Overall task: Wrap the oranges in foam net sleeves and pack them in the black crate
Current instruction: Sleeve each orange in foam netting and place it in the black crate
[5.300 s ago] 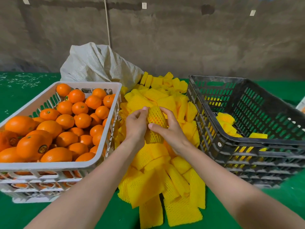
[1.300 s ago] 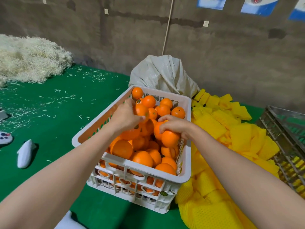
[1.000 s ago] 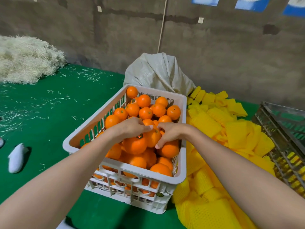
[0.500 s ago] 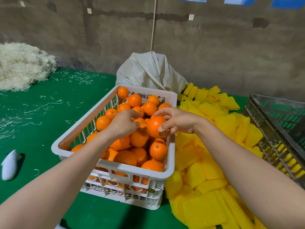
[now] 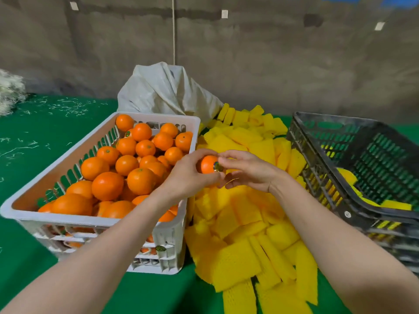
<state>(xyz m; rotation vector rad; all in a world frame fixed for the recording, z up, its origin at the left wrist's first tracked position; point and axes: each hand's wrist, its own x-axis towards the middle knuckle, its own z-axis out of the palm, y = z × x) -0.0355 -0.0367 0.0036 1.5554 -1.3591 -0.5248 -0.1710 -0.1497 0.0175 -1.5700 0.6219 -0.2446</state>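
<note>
Scene lit evenly and fairly brightly; light diffused from above. Soft shadow cast beside white crate base on green cloth. Wall rendered dimmer, smeared. Small glint seen on orange sticker. Black crate rim bowed by wide lens; forearms stretched toward lower corners. Sleeves mesh softened, fine detail lost throughout.

premises: a fruit packing shed. the back wall is bare, rough grey render, stained in patches. the work surface is a green covering strewn with pale fibre scraps. bulk stock stands open: a white slatted crate heaped with loose oranges, a large heap of yellow foam net sleeves just beside it, a black crate at the right, a woven sack behind, and shredded packing fibre at far left.
</note>
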